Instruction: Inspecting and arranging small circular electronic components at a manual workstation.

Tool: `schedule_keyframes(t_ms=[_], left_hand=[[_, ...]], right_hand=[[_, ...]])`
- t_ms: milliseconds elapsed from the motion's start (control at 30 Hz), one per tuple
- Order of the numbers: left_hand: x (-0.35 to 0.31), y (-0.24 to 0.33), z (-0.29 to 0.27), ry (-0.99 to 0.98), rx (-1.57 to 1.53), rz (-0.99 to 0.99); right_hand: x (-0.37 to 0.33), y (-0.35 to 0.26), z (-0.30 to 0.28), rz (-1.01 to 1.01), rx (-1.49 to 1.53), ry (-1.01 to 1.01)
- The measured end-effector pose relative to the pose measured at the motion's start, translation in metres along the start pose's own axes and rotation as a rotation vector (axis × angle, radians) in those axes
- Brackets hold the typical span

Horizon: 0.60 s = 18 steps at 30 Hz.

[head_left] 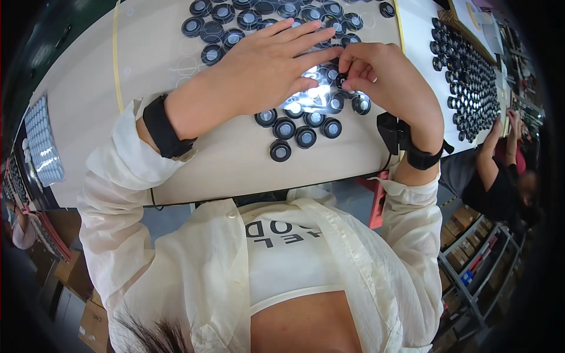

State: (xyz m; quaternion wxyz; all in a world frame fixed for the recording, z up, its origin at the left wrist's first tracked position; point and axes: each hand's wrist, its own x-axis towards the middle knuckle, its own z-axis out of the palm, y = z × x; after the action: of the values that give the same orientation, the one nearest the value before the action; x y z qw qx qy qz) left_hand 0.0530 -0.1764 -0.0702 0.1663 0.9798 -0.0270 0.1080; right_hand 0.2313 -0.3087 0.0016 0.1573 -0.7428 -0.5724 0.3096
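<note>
My left hand (265, 67) lies stretched out, fingers spread, over a glossy clear plastic sheet (321, 97). Under and around that sheet are black round parts with pale grey centres, among them a near one (280, 150). To its right my right hand (379, 73) is closed in a pinch on a small black piece (341, 80), which the fingers partly cover. The piece sits at the sheet's right side, close to my left fingertips. Several of the round parts are hidden beneath my left hand.
More black round parts (222, 13) spread across the far table. Yellow tape lines (117, 59) run along both sides. A sheet of pale round pieces (44, 141) lies far left. Rows of black parts (471, 82) stand at right, where another person (500, 170) works.
</note>
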Motion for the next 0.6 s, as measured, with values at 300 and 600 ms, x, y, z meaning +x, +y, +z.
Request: schedule_keyframes(t_ms=[300, 600], left_hand=[[0.001, -0.001, 0.003, 0.021, 0.003, 0.008], [0.004, 0.004, -0.008, -0.022, 0.046, 0.012]], right_hand=[[-0.001, 0.0, 0.006, -0.007, -0.088, 0.089], [0.01, 0.011, -0.006, -0.1, -0.067, -0.066]])
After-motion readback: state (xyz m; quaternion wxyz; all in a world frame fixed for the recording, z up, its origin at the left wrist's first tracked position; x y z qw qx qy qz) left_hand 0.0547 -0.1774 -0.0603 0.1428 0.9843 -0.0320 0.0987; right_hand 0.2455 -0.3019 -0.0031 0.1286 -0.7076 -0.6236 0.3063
